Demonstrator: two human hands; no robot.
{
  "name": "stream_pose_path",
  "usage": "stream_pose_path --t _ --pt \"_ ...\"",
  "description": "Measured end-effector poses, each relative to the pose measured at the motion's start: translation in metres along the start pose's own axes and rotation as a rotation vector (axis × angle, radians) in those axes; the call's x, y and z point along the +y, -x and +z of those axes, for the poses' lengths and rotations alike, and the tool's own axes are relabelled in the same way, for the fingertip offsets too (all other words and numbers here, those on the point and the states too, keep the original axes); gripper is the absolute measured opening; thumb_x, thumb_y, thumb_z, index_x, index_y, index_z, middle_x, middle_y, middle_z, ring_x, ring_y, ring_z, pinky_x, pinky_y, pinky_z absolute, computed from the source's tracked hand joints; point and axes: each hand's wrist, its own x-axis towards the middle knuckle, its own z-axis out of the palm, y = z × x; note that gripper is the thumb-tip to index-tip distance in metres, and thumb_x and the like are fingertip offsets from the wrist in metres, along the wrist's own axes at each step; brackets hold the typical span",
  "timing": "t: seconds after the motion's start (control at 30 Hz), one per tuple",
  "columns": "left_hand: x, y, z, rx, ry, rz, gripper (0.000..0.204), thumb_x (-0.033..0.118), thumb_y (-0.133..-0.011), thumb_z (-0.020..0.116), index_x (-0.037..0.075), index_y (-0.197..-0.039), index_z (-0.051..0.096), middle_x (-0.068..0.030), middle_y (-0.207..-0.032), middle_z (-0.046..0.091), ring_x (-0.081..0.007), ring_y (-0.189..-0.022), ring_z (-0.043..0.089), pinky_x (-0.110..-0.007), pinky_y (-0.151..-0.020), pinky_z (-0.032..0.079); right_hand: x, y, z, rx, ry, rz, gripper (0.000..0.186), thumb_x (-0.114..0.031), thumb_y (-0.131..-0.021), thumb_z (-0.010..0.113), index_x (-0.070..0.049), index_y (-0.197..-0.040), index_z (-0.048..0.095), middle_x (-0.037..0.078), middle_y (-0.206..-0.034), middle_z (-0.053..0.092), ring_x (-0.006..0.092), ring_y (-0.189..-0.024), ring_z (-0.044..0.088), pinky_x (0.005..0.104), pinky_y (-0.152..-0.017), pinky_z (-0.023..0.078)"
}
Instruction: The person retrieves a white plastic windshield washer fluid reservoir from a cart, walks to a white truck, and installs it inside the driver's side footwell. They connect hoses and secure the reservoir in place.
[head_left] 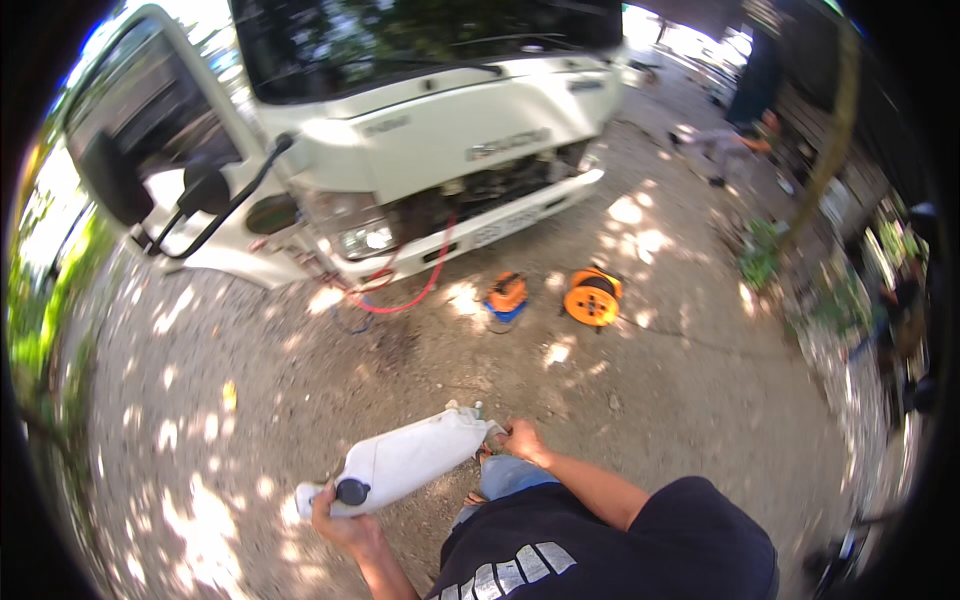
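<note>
I hold a long white plastic reservoir [405, 460] low in front of me. My left hand [335, 518] is closed on its left end, beside a round black cap [352, 491]. My right hand [522, 438] grips the opposite end, where a small fitting shows, too small to make out clearly. Ahead stands a white truck cab [420, 150] with its left-side door open and its front grille opening exposed. A red hose [410, 305] and a blue hose hang from the truck's front onto the ground.
An orange-and-blue machine [507, 295] and an orange cable reel [592, 298] sit on the dirt before the bumper [540, 200], a cable trailing right. A person [730, 150] is bent over at the upper right, near a post [830, 150] and plants [760, 255]. Greenery lines the left edge.
</note>
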Motion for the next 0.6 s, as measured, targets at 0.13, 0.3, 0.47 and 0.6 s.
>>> stream_pose_path --t 0.13,0.3,0.47,0.6 --pt "0.014 -0.015 -0.004 0.123 0.021 0.076 0.009 0.008 -0.079 0.064 0.003 -0.086 0.060 -0.0054 -0.085 0.062 -0.0200 -0.083 0.066 -0.035 -0.082 0.054 -0.005 -0.049 -0.013 -0.278 -0.110 -0.173 0.022 -0.015 -0.086 0.085 0.001 -0.099 0.078 0.010 -0.081 0.077 0.0169 -0.072 0.073 0.0359 -0.067 0.056" --pt "0.030 -0.030 -0.005 0.283 0.097 0.158 0.008 0.007 -0.079 0.065 0.002 -0.085 0.065 -0.0062 -0.086 0.065 -0.0193 -0.083 0.067 -0.033 -0.084 0.053 0.008 -0.111 -0.033 -0.339 0.187 -0.081 0.029 -0.027 -0.086 0.086 -0.001 -0.097 0.081 0.015 -0.083 0.077 0.0212 -0.073 0.074 0.0383 -0.071 0.058" --pt "0.031 -0.059 -0.031 0.296 0.086 0.292 0.008 0.007 -0.079 0.063 0.002 -0.084 0.065 -0.0073 -0.090 0.065 -0.0205 -0.085 0.067 -0.035 -0.083 0.054 0.069 -0.161 -0.039 -0.212 0.418 -0.030 0.042 -0.043 -0.083 0.083 -0.003 -0.098 0.081 0.019 -0.101 0.078 0.0357 -0.100 0.075 0.0437 -0.090 0.058" --pt "0.047 -0.094 -0.049 0.350 0.117 0.207 0.017 0.013 -0.086 0.062 0.001 -0.097 0.062 -0.0062 -0.096 0.063 -0.0218 -0.092 0.067 -0.039 -0.085 0.055 0.085 -0.174 -0.033 0.021 0.422 0.230 0.030 -0.030 -0.086 0.076 -0.003 -0.098 0.081 0.019 -0.100 0.078 0.0353 -0.096 0.076 0.0446 -0.088 0.059"
